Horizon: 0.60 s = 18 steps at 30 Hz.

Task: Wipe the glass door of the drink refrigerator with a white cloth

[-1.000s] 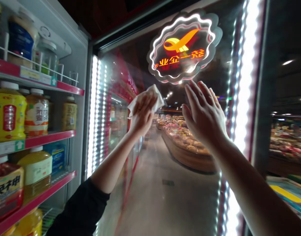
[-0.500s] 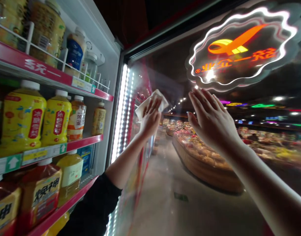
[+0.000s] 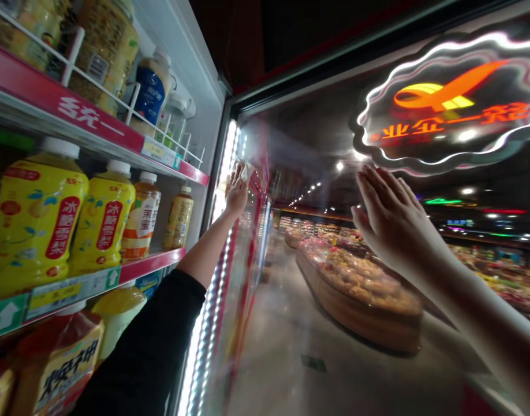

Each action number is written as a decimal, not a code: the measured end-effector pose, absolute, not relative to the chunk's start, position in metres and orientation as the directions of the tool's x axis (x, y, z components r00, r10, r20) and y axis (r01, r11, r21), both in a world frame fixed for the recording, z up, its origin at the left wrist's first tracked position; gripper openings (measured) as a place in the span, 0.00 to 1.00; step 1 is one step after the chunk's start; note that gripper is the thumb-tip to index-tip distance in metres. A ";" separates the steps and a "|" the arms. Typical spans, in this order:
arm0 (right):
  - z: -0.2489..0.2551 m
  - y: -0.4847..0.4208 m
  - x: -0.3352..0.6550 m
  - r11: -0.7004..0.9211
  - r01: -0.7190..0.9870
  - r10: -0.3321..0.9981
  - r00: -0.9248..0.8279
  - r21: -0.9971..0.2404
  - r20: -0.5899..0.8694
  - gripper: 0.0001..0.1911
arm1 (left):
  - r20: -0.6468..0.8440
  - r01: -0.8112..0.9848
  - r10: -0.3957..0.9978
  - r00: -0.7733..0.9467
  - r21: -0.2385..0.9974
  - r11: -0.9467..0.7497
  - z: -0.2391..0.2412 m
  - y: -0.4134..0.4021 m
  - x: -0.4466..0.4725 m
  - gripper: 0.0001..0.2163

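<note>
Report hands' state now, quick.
Left hand: holding a cloth against the door.
Right hand: open, palm toward the door.

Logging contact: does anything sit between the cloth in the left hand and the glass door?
Nothing visible. The left hand presses the cloth onto the glass door beside the light strip; the right hand lies apart.

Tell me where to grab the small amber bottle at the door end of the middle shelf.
Grip round the labelled body of the small amber bottle, below its white cap, coming from the shelf's open front. It stands upright behind the red shelf rail, with an orange-labelled bottle close beside it, so a side approach looks cramped.
</note>
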State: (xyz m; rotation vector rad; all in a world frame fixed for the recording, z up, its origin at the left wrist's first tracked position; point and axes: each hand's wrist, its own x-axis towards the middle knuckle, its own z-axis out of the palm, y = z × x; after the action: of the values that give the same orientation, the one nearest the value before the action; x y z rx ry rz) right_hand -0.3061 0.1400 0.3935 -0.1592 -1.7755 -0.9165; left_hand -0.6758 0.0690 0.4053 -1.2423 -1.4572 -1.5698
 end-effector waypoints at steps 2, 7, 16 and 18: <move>0.394 0.141 -0.307 0.697 0.519 -0.313 -0.400 0.494 0.861 0.40 | 0.924 0.910 0.137 -0.357 0.377 -0.174 0.412 0.066 -0.689 0.24; 0.393 0.141 -0.310 0.710 0.529 -0.290 -0.382 0.464 0.878 0.39 | 0.934 0.921 0.141 -0.327 0.349 -0.174 0.439 0.071 -0.664 0.25; 0.392 0.151 -0.311 0.711 0.526 -0.304 -0.369 0.467 0.878 0.40 | 0.972 0.964 0.146 0.184 -0.150 -0.218 0.489 0.101 -0.596 0.27; 0.393 0.157 -0.310 0.695 0.533 -0.323 -0.368 0.483 0.872 0.39 | 0.993 0.974 0.111 0.035 -0.008 -0.228 0.505 0.101 -0.620 0.27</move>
State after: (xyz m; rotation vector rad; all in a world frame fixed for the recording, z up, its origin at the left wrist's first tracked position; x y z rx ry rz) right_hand -0.3102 0.1573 0.3929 -0.1696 -1.7286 -0.9065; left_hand -0.6205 0.1011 0.5050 -1.4746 -1.1598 -1.3039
